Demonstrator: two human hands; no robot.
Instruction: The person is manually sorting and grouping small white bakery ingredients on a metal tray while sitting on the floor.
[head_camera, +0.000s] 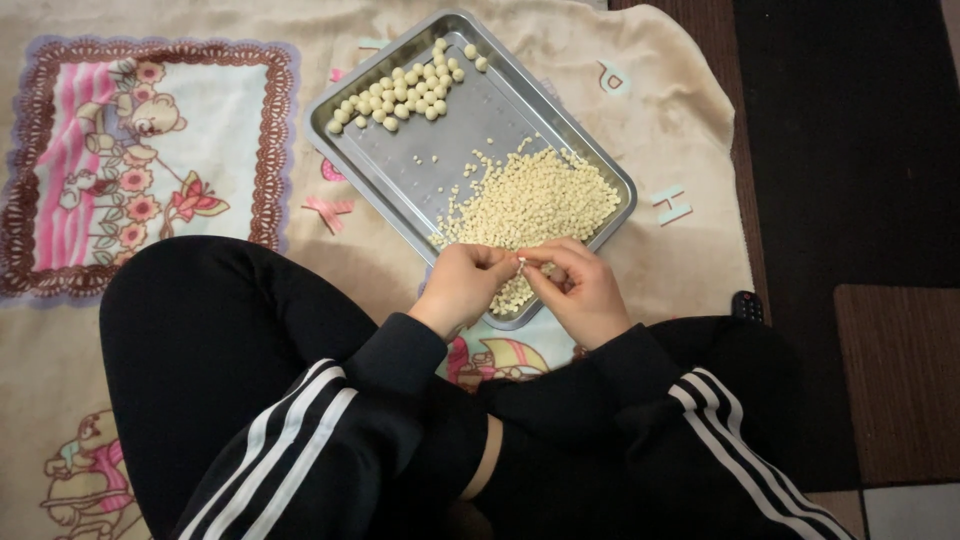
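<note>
Fingertips of left hand (462, 285) and right hand (580, 290) pinched together on one small pale pellet (521, 264), just above metal tray (400, 160) edge, loose pellet heap (535, 200) immediately beyond, rolled balls (400, 92) farther off.

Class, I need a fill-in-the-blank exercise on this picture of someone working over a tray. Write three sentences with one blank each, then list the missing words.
1. The metal tray lies on a ___ printed with teddy bears.
2. The bigger round balls sit at the tray's ___ corner, away from the person.
3. The left hand and right hand meet over the tray's ___ corner, beside the heap of small pellets.

Missing words: blanket; far; near
</note>
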